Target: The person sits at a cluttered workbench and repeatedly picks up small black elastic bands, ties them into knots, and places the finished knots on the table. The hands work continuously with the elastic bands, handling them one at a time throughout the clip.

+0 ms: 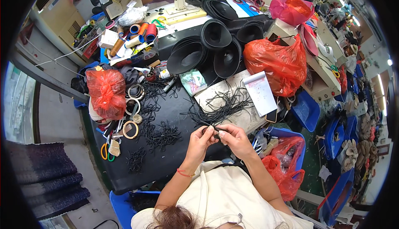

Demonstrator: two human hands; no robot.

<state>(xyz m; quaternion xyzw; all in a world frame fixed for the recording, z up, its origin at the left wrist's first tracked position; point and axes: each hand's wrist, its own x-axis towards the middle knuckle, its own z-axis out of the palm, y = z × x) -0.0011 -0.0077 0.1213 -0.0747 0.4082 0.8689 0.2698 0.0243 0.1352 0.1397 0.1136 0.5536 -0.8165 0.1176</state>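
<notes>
My left hand (202, 141) and my right hand (234, 139) meet over the near edge of the black table (124, 162). Both are closed in a pinch, thumbs against fingers, on a thin black cord (217, 128). Just beyond my fingertips lies a loose pile of straight black cords (222, 106) on a pale board (249, 123). To the left, heaps of short, curled or looped black cords (162, 135) spread over the black surface. A smaller bunch of them (136, 159) sits nearer the table's left front corner.
Rolls of tape (130, 129) and orange-handled scissors (104, 151) lie at the left edge, beside a tied red bag (106, 92). Stacked black curved pieces (216, 34) stand at the back. A notepad (260, 94), a red bag (276, 65) and a blue bin (300, 158) are at right.
</notes>
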